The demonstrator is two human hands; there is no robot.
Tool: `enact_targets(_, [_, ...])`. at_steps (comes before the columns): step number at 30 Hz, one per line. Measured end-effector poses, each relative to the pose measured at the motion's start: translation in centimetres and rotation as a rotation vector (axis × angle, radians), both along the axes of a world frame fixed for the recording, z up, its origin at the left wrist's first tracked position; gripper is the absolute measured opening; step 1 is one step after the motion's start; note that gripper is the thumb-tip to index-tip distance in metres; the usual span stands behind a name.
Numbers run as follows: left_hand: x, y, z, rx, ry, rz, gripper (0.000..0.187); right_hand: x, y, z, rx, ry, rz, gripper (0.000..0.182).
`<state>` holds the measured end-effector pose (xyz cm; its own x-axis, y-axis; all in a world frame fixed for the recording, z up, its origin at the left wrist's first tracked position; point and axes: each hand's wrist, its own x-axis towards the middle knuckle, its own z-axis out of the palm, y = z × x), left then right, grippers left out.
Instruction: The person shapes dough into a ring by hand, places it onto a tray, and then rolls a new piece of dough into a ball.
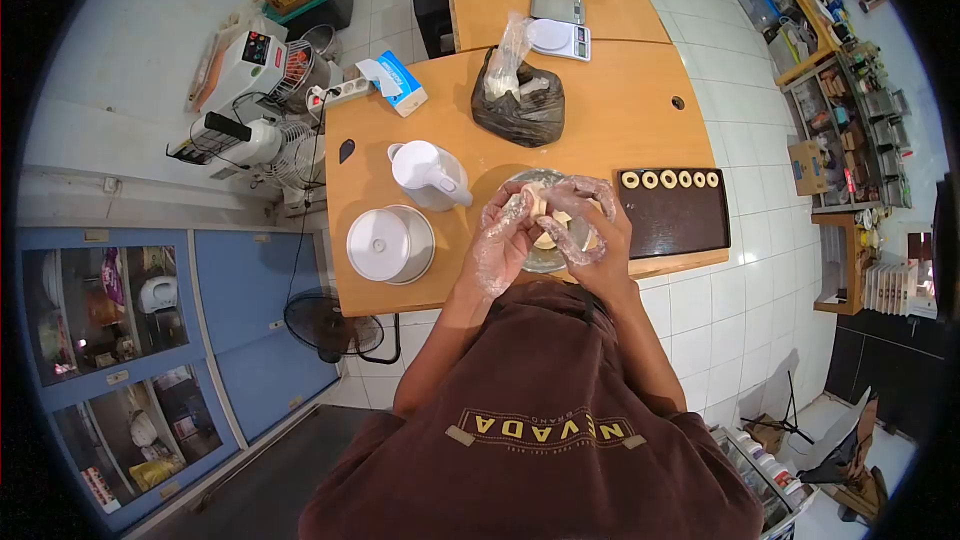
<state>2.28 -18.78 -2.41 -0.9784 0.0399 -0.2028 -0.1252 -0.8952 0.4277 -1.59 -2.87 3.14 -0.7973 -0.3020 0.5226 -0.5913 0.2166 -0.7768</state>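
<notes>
Flour coats both of my hands, which are raised close together over a bowl [546,262] near the table's front edge. My left hand [504,238] has its fingers curled around a small piece of pale dough [538,203]. On the other side, my right hand [592,230] bends its fingers toward the same piece and appears to pinch it. More pale dough [545,240] shows in the bowl below, partly hidden by my hands. To the right, a dark baking tray [675,220] holds a row of several ring-shaped dough pieces [668,179] along its far edge.
Left of my hands are a white pitcher [425,175] and a white lidded container [378,245]. Beyond them are a black plastic bag [520,115], a white kitchen scale [558,38] and a blue tissue pack [400,83]. A fan [330,325] stands by the table's left side.
</notes>
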Motion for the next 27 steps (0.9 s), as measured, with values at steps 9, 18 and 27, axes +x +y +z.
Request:
enact_targets(9, [0.0,-0.5,0.0,0.048,-0.081,-0.026,0.026,-0.2,0.1,0.0,0.036,-0.007,-0.001,0.040])
enact_targets(18, [0.6,-0.7,-0.7,0.008,0.009,-0.054,0.025,-0.6,0.7,0.4,-0.010,-0.118,0.054,0.039])
enact_targets(27, [0.4,-0.5,0.1,0.047,0.022,-0.070,0.032,-0.7,0.8,0.0,-0.052,-0.114,0.048,0.039])
